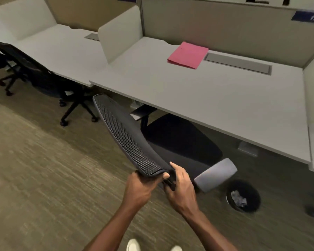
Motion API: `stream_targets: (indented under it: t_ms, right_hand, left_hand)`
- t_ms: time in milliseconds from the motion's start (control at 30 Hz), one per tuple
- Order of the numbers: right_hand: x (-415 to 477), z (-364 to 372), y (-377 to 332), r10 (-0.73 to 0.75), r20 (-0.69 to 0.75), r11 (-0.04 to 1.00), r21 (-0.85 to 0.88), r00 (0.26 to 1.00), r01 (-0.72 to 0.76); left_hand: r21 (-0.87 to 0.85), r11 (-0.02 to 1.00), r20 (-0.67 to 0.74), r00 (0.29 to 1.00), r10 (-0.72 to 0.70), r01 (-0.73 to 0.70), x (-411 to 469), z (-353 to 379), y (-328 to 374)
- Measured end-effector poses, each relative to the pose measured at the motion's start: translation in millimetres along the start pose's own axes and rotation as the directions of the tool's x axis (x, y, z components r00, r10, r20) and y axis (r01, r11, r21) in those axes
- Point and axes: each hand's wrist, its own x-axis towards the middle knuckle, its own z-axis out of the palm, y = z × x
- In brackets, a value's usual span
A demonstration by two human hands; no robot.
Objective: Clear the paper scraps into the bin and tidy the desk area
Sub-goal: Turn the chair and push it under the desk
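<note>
Desk-side bin (243, 195) upright, mouth up.

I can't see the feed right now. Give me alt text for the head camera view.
Both hands, left hand and right hand, grip the top edge of a mesh-backed office chair whose seat sits partly under a grey desk. A pink folder lies on the desk, and a black bin holding crumpled paper stands on the carpet to the right.
</note>
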Motion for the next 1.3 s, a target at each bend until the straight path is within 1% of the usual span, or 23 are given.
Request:
stream_targets:
  t_ms: [67, 133, 200, 267, 367, 400, 433, 467, 500, 533, 567, 633, 667, 700, 733, 800, 900, 967, 1033, 1067, 1233, 1300]
  right_hand:
    - [-1.9, -18.4, -14.2, -0.035, -0.062, 0.999, 0.002, 0.997, 0.035]
    - [-4.7, -36.9, -22.7, -0.041, -0.098, 0.999, -0.019, 0.994, 0.039]
    - [-8.7, -53.7, -27.3, -0.032, -0.155, 0.999, -0.048, 0.987, 0.024]
    - [-15.2, -67.3, -32.8, -0.026, -0.222, 0.998, -0.054, 0.975, 0.014]
    - [-30.7, -78.7, -44.9, -0.039, -0.309, 0.997, -0.074, 0.95, 0.017]
    - [-36.4, -79.9, -48.6, -0.041, -0.323, 0.995, -0.1, 0.946, 0.009]
    - [-41.9, -79.9, -52.4, -0.04, -0.329, 0.989, -0.146, 0.943, -0.009]
    - [-46.8, -78.7, -55.8, -0.04, -0.335, 0.979, -0.203, 0.941, -0.031]
    - [-50.4, -76.8, -58.9, -0.043, -0.342, 0.965, -0.259, 0.939, -0.05]
    - [-52.3, -74.2, -61.5, -0.049, -0.353, 0.951, -0.302, 0.934, -0.064]
    - [-52.6, -71.1, -64.4, -0.047, -0.364, 0.939, -0.333, 0.93, -0.083]
    - [-49.0, -63.8, -71.0, -0.019, -0.388, 0.913, -0.381, 0.921, -0.142]
    - [-45.7, -60.7, -74.1, 0.001, -0.406, 0.896, -0.406, 0.914, -0.181]
    - [-41.8, -58.4, -76.0, 0.018, -0.429, 0.876, -0.428, 0.903, -0.221]
    - [-37.3, -57.0, -76.9, 0.028, -0.458, 0.858, -0.445, 0.889, -0.256]
    - [-29.5, -57.3, -75.0, 0.039, -0.5, 0.826, -0.471, 0.865, -0.31]
    - [-16.9, -54.6, -71.7, 0.018, -0.58, 0.818, -0.46, 0.814, -0.346]
    - [-10.0, -53.0, -68.7, 0.004, -0.624, 0.82, -0.445, 0.782, -0.359]
    - [-5.5, -53.9, -63.8, -0.008, -0.623, 0.814, -0.458, 0.782, -0.357]
    - [-2.6, -55.7, -61.8, -0.013, -0.62, 0.81, -0.467, 0.784, -0.356]
    - [21.4, -67.5, -60.7, -0.012, -0.638, 0.829, -0.436, 0.77, -0.349]
    - [27.1, -71.5, -58.9, -0.012, -0.637, 0.827, -0.44, 0.771, -0.35]
  left_hand:
    - [0.106, 0.993, 0.109, 0.994, 0.032, -0.044, 8.2, -0.1, 3.5]
    - [0.252, 0.959, 0.218, 0.973, 0.072, -0.127, 15.9, -1.8, 8.2]
    - [0.331, 0.923, 0.26, 0.959, 0.111, -0.196, 22.2, -4.8, 12.6]
    - [0.33, 0.918, 0.201, 0.966, 0.161, -0.222, 27.8, -14.0, 17.4]
    - [0.246, 0.957, 0.003, 0.988, 0.154, -0.15, 38.4, -35.6, 22.9]
    - [0.278, 0.949, -0.082, 0.981, 0.177, -0.148, 41.7, -44.4, 27.5]
    - [0.382, 0.91, -0.176, 0.954, 0.243, -0.161, 45.9, -54.5, 32.4]
    - [0.532, 0.829, -0.248, 0.904, 0.349, -0.174, 51.1, -64.8, 36.3]
    - [0.668, 0.721, -0.273, 0.841, 0.467, -0.183, 56.7, -74.1, 39.7]
    - [0.756, 0.622, -0.249, 0.789, 0.562, -0.205, 63.6, -81.7, 41.4]
    - [0.804, 0.539, -0.197, 0.744, 0.638, -0.25, 71.3, -88.2, 42.5]
    - [0.833, 0.413, -0.073, 0.666, 0.743, -0.368, 92.0, -102.5, 41.9]
    - [0.83, 0.37, -0.021, 0.64, 0.768, -0.417, 102.5, -108.0, 42.1]
    - [0.822, 0.341, 0.025, 0.627, 0.778, -0.456, 112.2, -112.2, 42.2]
    - [0.816, 0.326, 0.06, 0.632, 0.773, -0.477, 120.9, -115.2, 42.0]
    - [0.817, 0.314, 0.118, 0.674, 0.73, -0.483, 135.7, -119.6, 41.6]
    - [0.804, 0.265, 0.238, 0.696, 0.677, -0.532, 159.6, -134.0, 41.2]
    - [0.767, 0.294, 0.289, 0.716, 0.635, -0.57, 173.9, -141.1, 41.7]
    - [0.731, 0.349, 0.297, 0.734, 0.61, -0.586, 182.1, -142.9, 41.1]
    - [0.724, 0.359, 0.293, 0.733, 0.613, -0.589, 184.9, -141.9, 41.4]
    - [0.744, 0.318, 0.273, 0.701, 0.658, -0.588, 198.1, -133.3, 48.6]
    - [0.752, 0.306, 0.278, 0.701, 0.657, -0.585, 202.8, -129.6, 49.3]
